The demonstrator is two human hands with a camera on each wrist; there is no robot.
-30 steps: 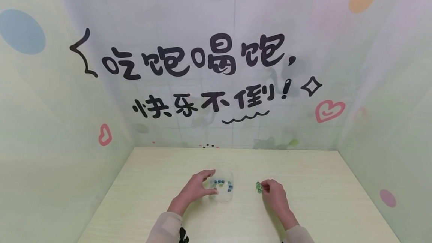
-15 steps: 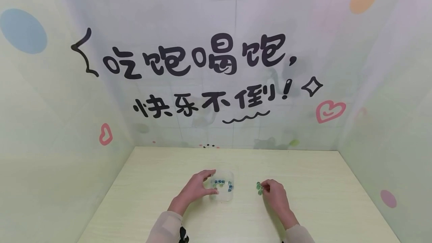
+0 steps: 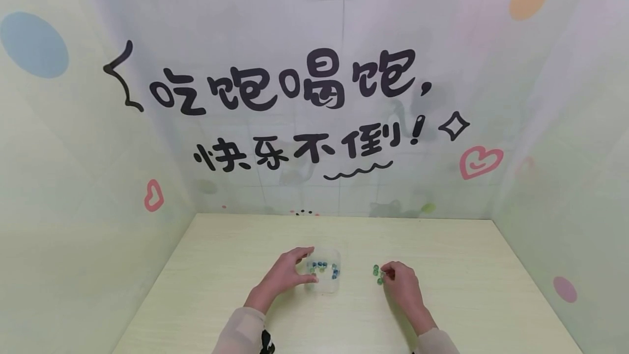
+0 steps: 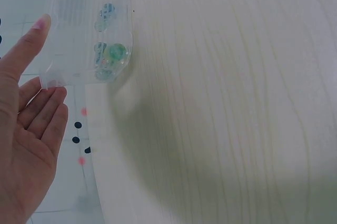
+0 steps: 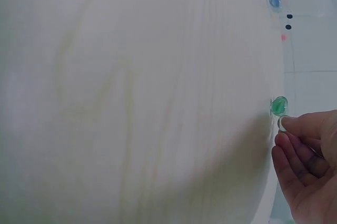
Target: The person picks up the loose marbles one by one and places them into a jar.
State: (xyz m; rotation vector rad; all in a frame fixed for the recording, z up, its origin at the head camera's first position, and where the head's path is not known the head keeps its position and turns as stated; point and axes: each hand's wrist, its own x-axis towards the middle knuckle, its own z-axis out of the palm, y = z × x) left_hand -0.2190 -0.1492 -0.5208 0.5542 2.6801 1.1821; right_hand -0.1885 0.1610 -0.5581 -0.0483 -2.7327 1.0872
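Note:
A clear plastic box (image 3: pixel 331 285) stands on the table, with several blue and green glass marbles (image 3: pixel 320 264) on its bottom. My left hand (image 3: pixel 284 273) holds the box from its left side, thumb at the near side and fingers at the far side; the left wrist view shows the thumb (image 4: pixel 39 31) against the clear wall. To the right of the box, my right hand (image 3: pixel 402 287) pinches a green glass marble (image 5: pixel 283 124) between thumb and fingers, low at the table. Other green marbles (image 3: pixel 375 270) lie just left of its fingertips.
The pale wood-grain table (image 3: pixel 221 255) ends at a white printed backdrop (image 3: pixel 255 195) at the back, with similar panels on the left and right. Between the box and the green marbles lies a stretch of bare tabletop.
The loose green marbles by my right hand have spread apart slightly, and one now sits at its fingertips. My left hand and the box have stayed in place.

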